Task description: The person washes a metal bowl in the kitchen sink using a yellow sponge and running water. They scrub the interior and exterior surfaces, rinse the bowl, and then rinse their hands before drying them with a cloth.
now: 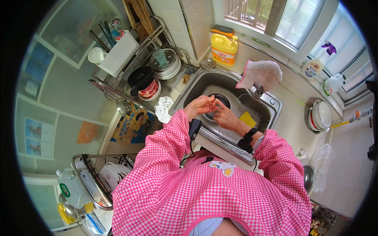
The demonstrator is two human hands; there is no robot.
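Over the stainless steel sink [203, 85], my left hand [203, 105] and my right hand [226, 116] meet at the fingertips. The fingers of the left are bent, and the right index finger points towards them. Whether something small is between the fingertips cannot be told. Below them a dark round pan or basin [221, 101] sits in the sink, partly hidden by the hands. A yellow sponge or cloth [247, 119] lies on a wire rack right of my right hand. A pink-edged white cloth [260, 73] hangs over the faucet [258, 88].
Left of the sink are a crumpled white cloth [163, 109], stacked bowls [150, 91] and plates [172, 69]. A yellow detergent jug [224, 50] stands behind it. More bowls [322, 115] and a spray bottle [316, 63] are at the right. A metal rack [107, 206] stands lower left.
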